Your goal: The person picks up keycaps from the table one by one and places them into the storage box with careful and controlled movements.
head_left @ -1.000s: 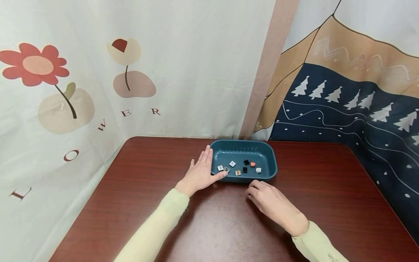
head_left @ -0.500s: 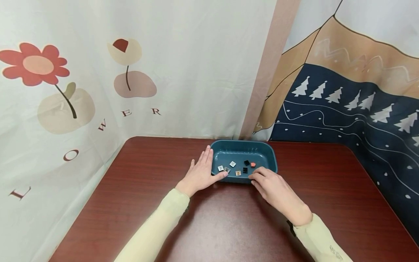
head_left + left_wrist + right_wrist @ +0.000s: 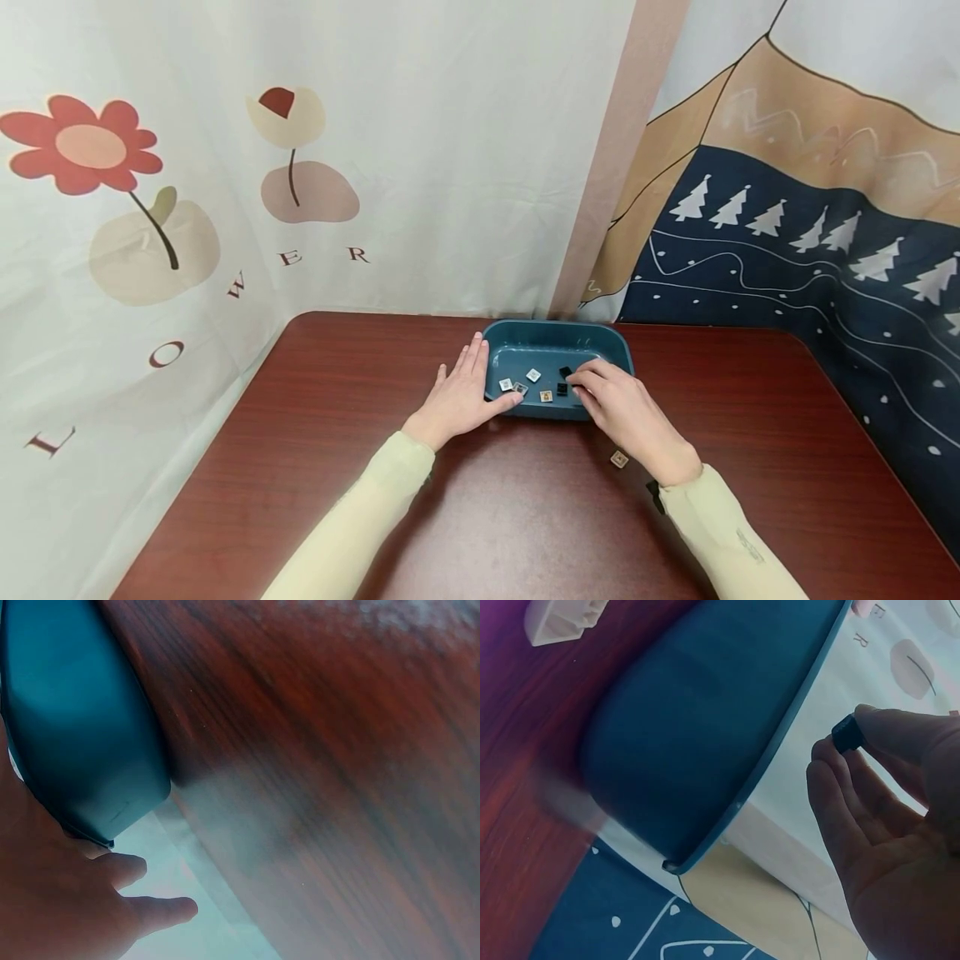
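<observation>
My left hand (image 3: 457,393) rests against the left end of a blue plastic tray (image 3: 525,332), fingers straight along the outside and thumb over the front rim. In the left wrist view, the fingers lie by the tray's end wall. Inside the tray, my right hand (image 3: 618,408) pinches a small black keycap (image 3: 847,733) between thumb and fingertips. Another black keycap (image 3: 562,389) sits just beside the fingers. White keycaps (image 3: 532,375) and a tan keycap (image 3: 546,397) lie on the tray's left half. Part of the tray's right side is hidden by my right hand.
A loose tan keycap (image 3: 618,459) lies on the brown table (image 3: 480,517) in front of the tray, under my right wrist. Behind the table's back edge hangs a printed curtain (image 3: 450,167), close to the tray.
My right hand has moved from the table in front of the tray up into it, reaching the black keycap. The loose tan keycap has come into sight. My left hand stays put.
</observation>
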{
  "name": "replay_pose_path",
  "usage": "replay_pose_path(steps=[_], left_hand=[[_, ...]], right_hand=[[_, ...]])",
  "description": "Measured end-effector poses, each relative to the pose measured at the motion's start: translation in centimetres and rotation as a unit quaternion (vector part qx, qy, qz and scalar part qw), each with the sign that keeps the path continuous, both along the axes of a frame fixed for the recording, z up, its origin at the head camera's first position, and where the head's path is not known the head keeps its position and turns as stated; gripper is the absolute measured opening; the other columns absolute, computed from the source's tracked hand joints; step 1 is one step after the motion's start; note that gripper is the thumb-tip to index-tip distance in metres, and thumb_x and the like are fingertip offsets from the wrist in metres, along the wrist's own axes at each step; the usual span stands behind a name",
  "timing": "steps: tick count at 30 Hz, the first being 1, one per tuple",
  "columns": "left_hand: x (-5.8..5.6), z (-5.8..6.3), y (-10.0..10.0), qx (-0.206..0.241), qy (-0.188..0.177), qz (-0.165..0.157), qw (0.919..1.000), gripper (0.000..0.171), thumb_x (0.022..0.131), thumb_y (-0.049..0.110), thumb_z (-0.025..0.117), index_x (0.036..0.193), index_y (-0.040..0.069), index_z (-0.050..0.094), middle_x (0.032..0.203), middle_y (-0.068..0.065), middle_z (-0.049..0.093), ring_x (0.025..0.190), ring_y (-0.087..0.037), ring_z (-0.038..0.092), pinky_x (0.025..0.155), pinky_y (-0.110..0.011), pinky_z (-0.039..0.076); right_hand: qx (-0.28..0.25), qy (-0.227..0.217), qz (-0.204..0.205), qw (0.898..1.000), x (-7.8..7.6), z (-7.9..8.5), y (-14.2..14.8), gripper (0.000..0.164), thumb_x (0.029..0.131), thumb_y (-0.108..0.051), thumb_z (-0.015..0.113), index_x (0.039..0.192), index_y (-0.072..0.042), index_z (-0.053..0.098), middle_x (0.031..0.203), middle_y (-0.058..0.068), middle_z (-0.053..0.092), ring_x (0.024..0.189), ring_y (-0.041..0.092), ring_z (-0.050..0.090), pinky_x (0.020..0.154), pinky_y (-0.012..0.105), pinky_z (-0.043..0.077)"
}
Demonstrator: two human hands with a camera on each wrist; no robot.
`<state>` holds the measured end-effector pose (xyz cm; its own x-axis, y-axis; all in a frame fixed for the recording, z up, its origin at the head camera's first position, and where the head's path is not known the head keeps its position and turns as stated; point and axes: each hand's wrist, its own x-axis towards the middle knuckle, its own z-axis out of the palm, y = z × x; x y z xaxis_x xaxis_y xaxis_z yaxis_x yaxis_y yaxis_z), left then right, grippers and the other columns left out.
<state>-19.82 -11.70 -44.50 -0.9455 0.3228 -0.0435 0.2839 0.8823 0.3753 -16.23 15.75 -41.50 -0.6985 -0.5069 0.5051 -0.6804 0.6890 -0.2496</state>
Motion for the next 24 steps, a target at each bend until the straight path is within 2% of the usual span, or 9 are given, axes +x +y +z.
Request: replay_pose_path(steps=[4, 11, 24], left_hand=[[-0.2, -0.1, 0.0, -0.002, -0.001, 0.000, 1.0000, 0.115, 0.091, 0.081, 0.049, 0.166, 0.004, 0.008, 0.174, -0.008, 0.001, 0.159, -0.030, 0.014, 0.119, -0.066, 0.019], [-0.1, 0.0, 0.0, -0.001, 0.000, -0.001, 1.0000, 0.114, 0.092, 0.079, 0.050, 0.166, 0.003, 0.010, 0.174, -0.009, 0.002, 0.158, -0.031, 0.014, 0.119, -0.067, 0.019], [0.0, 0.1, 0.0, 0.001, -0.005, -0.001, 1.0000, 0.114, 0.092, 0.080, 0.050, 0.166, 0.004, 0.010, 0.174, -0.009, 0.001, 0.159, -0.031, 0.014, 0.119, -0.067, 0.018]], right_hand=[[-0.005, -0.008, -0.002, 1.000, -0.7, 0.0, -0.3, 0.016, 0.092, -0.003, 0.078, 0.108, -0.006, 0.077, 0.106, 0.006, 0.069, 0.097, 0.020, 0.066, 0.083, 0.037, 0.059], [0.011, -0.026, -0.005, 1.000, -1.9, 0.0, -1.1, 0.016, 0.090, -0.002, 0.079, 0.106, -0.005, 0.077, 0.102, 0.005, 0.070, 0.093, 0.019, 0.066, 0.080, 0.034, 0.059], [0.044, -0.121, -0.018, 0.992, -4.0, -0.5, -2.3, 0.014, 0.095, -0.001, 0.073, 0.108, -0.001, 0.078, 0.105, 0.009, 0.072, 0.097, 0.024, 0.068, 0.089, 0.043, 0.058]])
